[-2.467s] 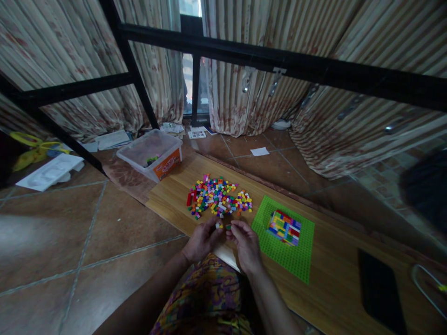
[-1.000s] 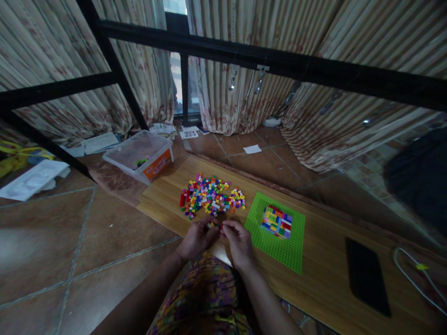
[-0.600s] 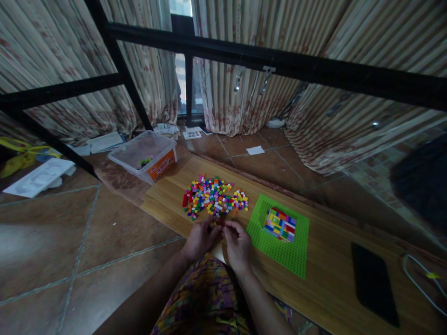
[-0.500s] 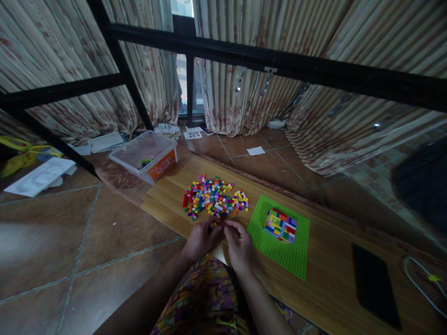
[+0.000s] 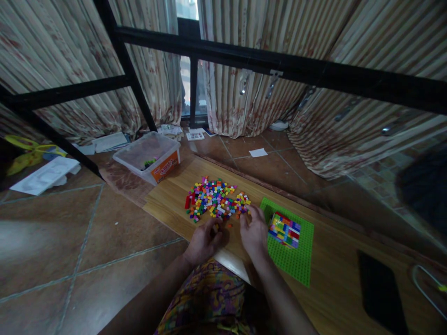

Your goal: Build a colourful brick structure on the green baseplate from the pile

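Note:
On the wooden board, a loose heap of small toy bricks (image 5: 213, 195) in many colours lies in front of me. My left hand (image 5: 203, 242) is at the heap's near edge, fingers curled with a small yellowish brick (image 5: 216, 226) at their tips. At the heap's right end, my right hand (image 5: 254, 231) reaches to a cluster of mostly yellow bricks (image 5: 242, 199), thumb and forefinger apart. Whether it touches one cannot be made out. Just right of that hand, a multicoloured brick block (image 5: 285, 230) sits on a green studded baseplate (image 5: 302, 260). A single orange brick (image 5: 230, 225) lies between the hands.
A clear plastic tub (image 5: 148, 156) with an orange label stands at the board's far left end. Toward the right lies a dark flat tablet-like object (image 5: 380, 291), with a white cable (image 5: 424, 291) beyond it. A black metal frame (image 5: 216, 49) crosses before the curtains.
My right hand has parted from the left and moved right and forward to the cluster's edge. The left stays near its place. The whole view has shifted slightly.

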`<state>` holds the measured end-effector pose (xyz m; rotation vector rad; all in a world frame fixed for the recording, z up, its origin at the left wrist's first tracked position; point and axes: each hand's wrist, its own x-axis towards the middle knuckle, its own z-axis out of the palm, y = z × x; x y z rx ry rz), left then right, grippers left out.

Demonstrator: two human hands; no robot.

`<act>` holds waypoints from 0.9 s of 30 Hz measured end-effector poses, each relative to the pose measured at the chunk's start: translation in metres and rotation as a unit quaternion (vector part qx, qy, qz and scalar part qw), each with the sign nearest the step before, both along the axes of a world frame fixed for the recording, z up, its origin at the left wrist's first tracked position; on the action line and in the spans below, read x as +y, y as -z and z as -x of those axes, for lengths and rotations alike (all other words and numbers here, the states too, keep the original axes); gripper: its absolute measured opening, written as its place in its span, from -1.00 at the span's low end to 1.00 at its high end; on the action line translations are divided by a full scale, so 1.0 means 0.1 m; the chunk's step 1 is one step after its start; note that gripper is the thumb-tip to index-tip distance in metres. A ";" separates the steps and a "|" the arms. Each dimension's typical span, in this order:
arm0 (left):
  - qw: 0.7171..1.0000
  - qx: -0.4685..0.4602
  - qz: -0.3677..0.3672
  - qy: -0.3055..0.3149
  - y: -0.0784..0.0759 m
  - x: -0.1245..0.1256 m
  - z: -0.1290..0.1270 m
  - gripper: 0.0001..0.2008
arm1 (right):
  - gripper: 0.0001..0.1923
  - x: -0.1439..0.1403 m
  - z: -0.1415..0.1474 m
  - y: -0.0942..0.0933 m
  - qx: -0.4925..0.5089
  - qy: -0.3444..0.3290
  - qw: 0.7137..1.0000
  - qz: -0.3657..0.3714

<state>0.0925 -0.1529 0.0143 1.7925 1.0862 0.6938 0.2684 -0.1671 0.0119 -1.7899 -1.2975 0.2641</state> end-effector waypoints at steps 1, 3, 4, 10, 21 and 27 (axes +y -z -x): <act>1.000 0.001 -0.005 -0.002 0.00 0.00 0.00 -0.76 | -0.65 0.03 -0.02 0.00 -0.035 -0.001 0.999 0.015; 1.000 0.002 -0.011 -0.005 -0.01 0.00 0.01 -0.76 | -0.63 0.07 -0.02 0.03 -0.079 -0.005 0.996 0.036; 1.000 0.002 -0.011 -0.005 -0.02 0.00 0.01 -0.76 | -0.63 0.07 0.00 0.05 -0.091 -0.009 0.995 0.043; 1.000 0.005 -0.016 -0.013 -0.02 -0.01 0.00 -0.75 | -0.63 -0.14 0.19 0.11 -0.085 -0.042 0.995 0.036; 0.997 -0.016 -0.064 -0.033 0.11 0.01 -0.01 -0.70 | -0.69 -0.29 0.22 -0.03 -0.039 -0.032 0.997 0.051; 0.996 -0.020 -0.063 -0.056 0.15 0.00 -0.01 -0.69 | -0.71 -0.34 0.23 -0.03 -0.031 -0.048 0.997 0.045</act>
